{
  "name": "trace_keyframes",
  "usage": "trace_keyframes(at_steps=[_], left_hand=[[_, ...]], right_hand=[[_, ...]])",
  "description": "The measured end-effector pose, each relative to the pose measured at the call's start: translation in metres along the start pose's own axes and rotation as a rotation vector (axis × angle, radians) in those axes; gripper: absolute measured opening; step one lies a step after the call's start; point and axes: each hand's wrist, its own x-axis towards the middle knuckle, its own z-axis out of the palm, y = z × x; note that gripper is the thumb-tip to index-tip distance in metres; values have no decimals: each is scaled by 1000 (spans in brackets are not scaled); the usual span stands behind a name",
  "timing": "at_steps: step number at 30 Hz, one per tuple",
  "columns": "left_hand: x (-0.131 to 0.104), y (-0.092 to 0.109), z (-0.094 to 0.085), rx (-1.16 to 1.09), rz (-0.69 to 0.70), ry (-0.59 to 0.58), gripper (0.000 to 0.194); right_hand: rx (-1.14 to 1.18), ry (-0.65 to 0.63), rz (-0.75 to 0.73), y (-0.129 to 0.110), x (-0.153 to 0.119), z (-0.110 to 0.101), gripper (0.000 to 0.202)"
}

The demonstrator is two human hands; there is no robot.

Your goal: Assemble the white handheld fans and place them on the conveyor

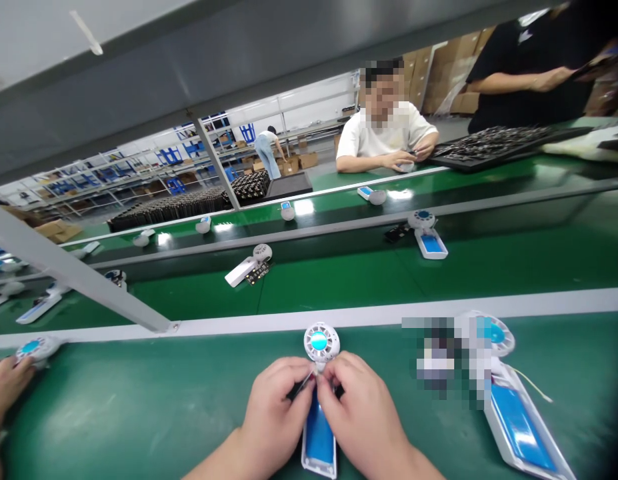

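A white handheld fan (321, 343) with a bright blue hub lies in front of me, its handle open and a blue battery (321, 427) inside. Over the neck of the fan my left hand (281, 407) pinches from one side, thumb and forefinger together. My right hand (361, 407) pinches from the other side, its fingertips almost meeting the left ones. Thin wires and a small pale part show between the fingertips; the part's exact kind is hidden. To the right rests a second opened fan (521, 417) with its own blue battery and a loose pale wire.
A green conveyor belt (339, 280) behind a white rail carries several fans, some with circuit boards. At the far left another person's hand (9, 383) touches a fan (36, 348). Across the belt sits a worker (389, 137) near a black tray (489, 147). A slanted metal post (99, 280) stands left.
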Motion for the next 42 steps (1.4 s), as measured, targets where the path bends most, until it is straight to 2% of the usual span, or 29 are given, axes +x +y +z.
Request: trace_keyframes(at_steps=[6,13,16,24,30,37,42], left_hand=[[-4,-3,4,-19,-3,50,20],[-9,-5,6,172,208,89,30],[-10,-4,6,240,251,97,34],[-6,-1,1,191,130,15,22],[-3,2,-2,109,57,-43,20],[-1,2,5,-188,-272,34,15],[-1,1,4,-193,-246,27,16]], right_hand=[[46,75,-107,5,-2,3,13],[-25,121,-223,7,-5,9,19],[-57,155,-283,8,-6,11,21],[-83,174,-361,8,-7,8,21],[-54,186,-375,7,-6,8,20],[44,122,-269,7,-4,6,19],[102,100,-199,7,-2,5,18]])
